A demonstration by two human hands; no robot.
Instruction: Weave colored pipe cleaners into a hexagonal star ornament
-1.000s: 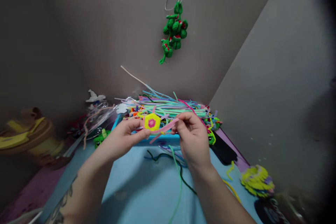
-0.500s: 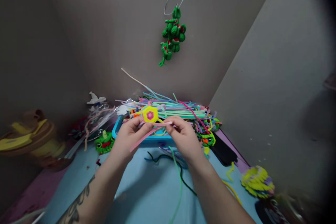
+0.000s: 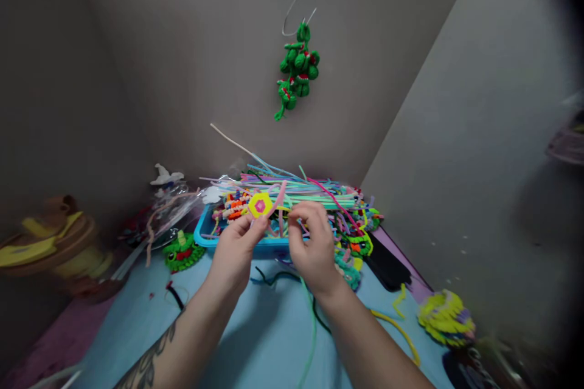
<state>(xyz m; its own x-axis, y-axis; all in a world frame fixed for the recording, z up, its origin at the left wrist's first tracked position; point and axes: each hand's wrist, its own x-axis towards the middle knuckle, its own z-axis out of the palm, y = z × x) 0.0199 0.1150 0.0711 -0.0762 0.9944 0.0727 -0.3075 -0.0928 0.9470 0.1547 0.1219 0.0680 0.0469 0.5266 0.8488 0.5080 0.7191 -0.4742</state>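
Note:
A small yellow hexagon with a pink centre, made of pipe cleaner, is pinched by my left hand between thumb and fingers. From it a pink pipe cleaner slants up to the right. A yellow strand runs from the hexagon toward my right hand, whose curled fingertips close on its end. Right behind both hands stands a blue tray heaped with pipe cleaners. The undersides of the hexagon and the right fingertips are partly hidden.
Pipe cleaners pile over the tray. A green frog-like figure sits left, a black phone-like slab right, a yellow fuzzy piece nearer right. Green figures hang on the wall. A brown-yellow pot stands far left.
The pink strip swung from pointing down-left to pointing up-right. My right hand let go of the pink strip and turned, its fingers now curled at the yellow strand. The view tilted slightly.

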